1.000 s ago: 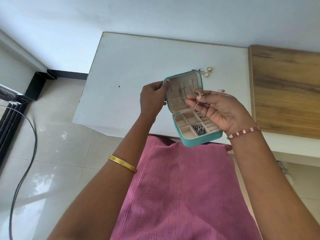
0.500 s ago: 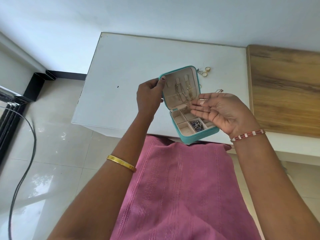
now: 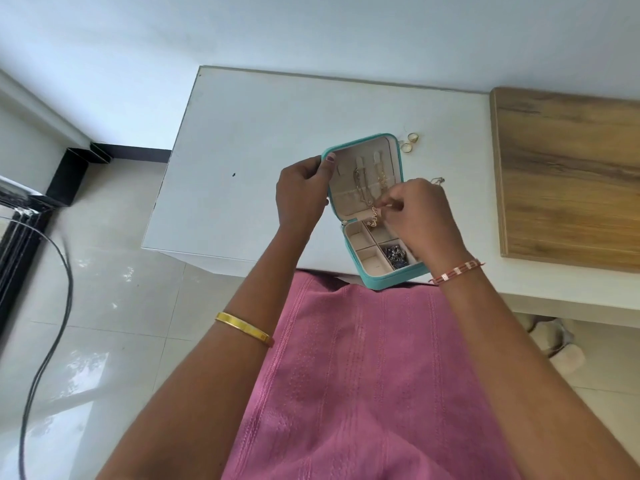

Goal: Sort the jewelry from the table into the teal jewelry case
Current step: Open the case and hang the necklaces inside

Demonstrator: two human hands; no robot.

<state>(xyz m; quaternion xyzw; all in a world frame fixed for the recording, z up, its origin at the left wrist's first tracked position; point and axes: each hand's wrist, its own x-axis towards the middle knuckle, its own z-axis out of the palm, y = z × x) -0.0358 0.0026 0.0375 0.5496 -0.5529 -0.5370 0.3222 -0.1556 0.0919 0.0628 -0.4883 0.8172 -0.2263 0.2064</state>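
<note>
My left hand (image 3: pixel 300 194) grasps the left edge of the raised lid of the teal case (image 3: pixel 375 278), thumb hooked over the lid's top corner, holding it open. The case sits on the white counter (image 3: pixel 263 140) at its near edge, just in front of my pink lap. My right hand (image 3: pixel 420 216) hovers over the hinge line, its fingertips (image 3: pixel 388 206) pinched on a thin gold chain (image 3: pixel 374 218); the chain hangs just below and to the left of that grip, its small pendant dangling over the back compartments of the tray, right by the lid's lower pocket. I cannot tell whether the pendant touches the lining. Two more chains (image 3: pixel 360 183) hang from the hooks inside the lid, above my pinch. A dark beaded piece (image 3: pixel 394 255) lies in the near right compartment, beside my right wrist. Still out on the counter, a few gold rings (image 3: pixel 409 142) lie just past the lid's far right corner, and a thin silver piece (image 3: pixel 438 180) peeks out beyond my right knuckles.
</note>
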